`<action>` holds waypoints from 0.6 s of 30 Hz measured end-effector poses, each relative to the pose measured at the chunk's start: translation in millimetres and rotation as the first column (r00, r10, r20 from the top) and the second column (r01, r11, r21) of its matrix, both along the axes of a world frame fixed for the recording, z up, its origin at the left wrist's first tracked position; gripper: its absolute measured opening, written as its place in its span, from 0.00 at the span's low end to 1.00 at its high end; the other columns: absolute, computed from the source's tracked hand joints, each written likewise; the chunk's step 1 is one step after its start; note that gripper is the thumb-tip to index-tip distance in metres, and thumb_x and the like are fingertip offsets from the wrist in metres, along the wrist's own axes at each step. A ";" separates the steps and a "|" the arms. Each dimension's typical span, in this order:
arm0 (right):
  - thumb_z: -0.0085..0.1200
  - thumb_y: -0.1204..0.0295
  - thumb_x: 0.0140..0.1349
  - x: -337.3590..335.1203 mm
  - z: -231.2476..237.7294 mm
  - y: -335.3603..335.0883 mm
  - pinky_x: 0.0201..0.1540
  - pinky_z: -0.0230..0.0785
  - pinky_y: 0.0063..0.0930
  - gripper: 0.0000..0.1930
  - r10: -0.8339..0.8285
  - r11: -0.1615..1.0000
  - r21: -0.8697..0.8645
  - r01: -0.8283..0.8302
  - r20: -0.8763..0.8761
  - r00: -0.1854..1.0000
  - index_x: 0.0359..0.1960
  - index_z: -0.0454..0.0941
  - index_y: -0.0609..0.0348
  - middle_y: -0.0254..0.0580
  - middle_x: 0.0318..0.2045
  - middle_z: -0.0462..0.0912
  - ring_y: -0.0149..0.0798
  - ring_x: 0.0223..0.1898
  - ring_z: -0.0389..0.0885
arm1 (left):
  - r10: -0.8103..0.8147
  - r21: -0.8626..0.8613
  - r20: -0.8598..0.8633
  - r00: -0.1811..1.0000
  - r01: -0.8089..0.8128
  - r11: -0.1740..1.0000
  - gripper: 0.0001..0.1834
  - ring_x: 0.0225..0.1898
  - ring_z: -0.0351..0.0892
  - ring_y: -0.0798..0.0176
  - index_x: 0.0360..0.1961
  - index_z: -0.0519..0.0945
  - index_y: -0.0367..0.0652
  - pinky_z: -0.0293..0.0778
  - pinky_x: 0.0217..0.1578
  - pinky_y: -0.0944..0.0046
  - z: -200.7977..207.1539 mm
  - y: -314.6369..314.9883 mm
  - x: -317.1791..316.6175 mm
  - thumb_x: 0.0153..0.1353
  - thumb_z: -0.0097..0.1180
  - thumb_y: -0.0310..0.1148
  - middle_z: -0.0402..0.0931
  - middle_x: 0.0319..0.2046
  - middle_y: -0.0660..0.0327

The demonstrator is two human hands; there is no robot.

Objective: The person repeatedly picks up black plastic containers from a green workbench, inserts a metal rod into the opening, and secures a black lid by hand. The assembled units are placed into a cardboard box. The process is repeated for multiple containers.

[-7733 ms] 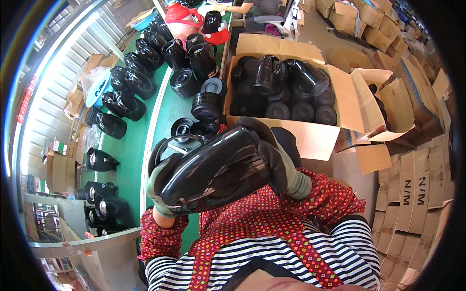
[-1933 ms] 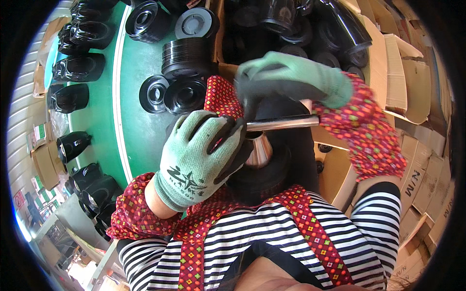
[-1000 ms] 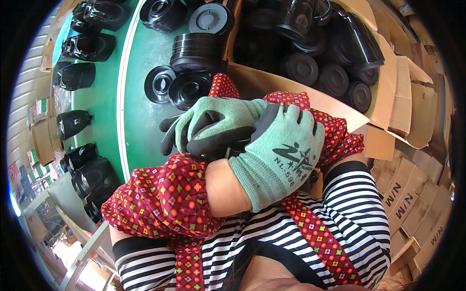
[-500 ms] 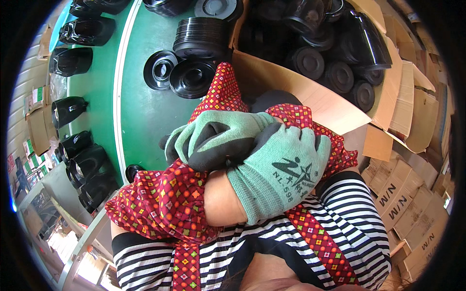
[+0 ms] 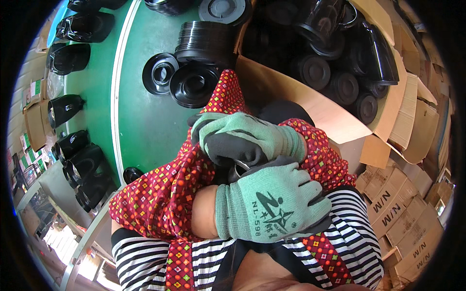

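Both my hands wear green gloves with black-coated palms and are close together above my lap. My left hand [image 5: 272, 203] is closed, its fingers bent around a shiny black rounded thing [image 5: 238, 170], mostly hidden between the gloves. Just beyond it, my right hand [image 5: 242, 140] is curled with its fingertips turned down. Red patterned cloth [image 5: 225, 94] rises to a point beside the right fingers; whether they grip it or the black thing is hidden. A dark rounded thing [image 5: 286, 112] shows behind my right wrist.
On the green table [image 5: 141, 121] stand a stack of black discs [image 5: 203, 42], two black round lids [image 5: 194, 85] and, along the left, several glossy black vessels [image 5: 65, 109]. An open carton [image 5: 301, 92] of black parts is at the far right. Flattened cartons [image 5: 388, 203] lie below it.
My right hand has moved right and the left hand has swung lower, so the gloves have drawn apart. A shiny black edge now shows between them. The view has shifted slightly.
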State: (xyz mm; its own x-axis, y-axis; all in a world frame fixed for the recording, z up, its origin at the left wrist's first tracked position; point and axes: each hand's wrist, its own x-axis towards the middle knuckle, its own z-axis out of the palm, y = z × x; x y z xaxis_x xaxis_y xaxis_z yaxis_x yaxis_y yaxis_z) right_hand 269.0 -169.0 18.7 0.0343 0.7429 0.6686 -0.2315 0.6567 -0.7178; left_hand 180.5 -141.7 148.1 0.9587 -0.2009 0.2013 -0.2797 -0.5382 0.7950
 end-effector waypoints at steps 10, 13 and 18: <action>0.60 0.71 0.69 28.6 12.1 28.1 0.72 0.61 0.53 0.15 0.450 0.847 -0.256 -0.465 -0.118 0.885 0.53 0.76 0.66 0.51 0.54 0.78 0.57 0.63 0.77 | 0.127 0.414 -0.029 0.992 -0.104 0.904 0.31 0.53 0.81 0.49 0.61 0.81 0.39 0.77 0.51 0.47 16.8 4.2 6.5 0.58 0.60 0.44 0.81 0.46 0.54; 0.58 0.70 0.71 23.0 19.6 33.3 0.73 0.58 0.57 0.11 0.546 0.768 -0.296 -0.568 -0.162 0.822 0.48 0.78 0.66 0.52 0.50 0.80 0.58 0.62 0.77 | 0.049 0.494 -0.248 0.967 0.083 0.866 0.27 0.48 0.83 0.49 0.56 0.81 0.37 0.80 0.48 0.50 36.8 -2.6 13.2 0.60 0.60 0.44 0.82 0.43 0.53; 0.54 0.68 0.74 10.6 12.4 36.2 0.74 0.53 0.63 0.11 0.545 0.761 -0.288 -0.581 -0.203 0.814 0.40 0.80 0.66 0.52 0.44 0.82 0.59 0.60 0.77 | 0.058 0.208 -0.376 0.925 0.024 0.978 0.20 0.36 0.87 0.52 0.44 0.80 0.40 0.82 0.40 0.56 20.6 -2.1 23.2 0.65 0.60 0.48 0.83 0.37 0.54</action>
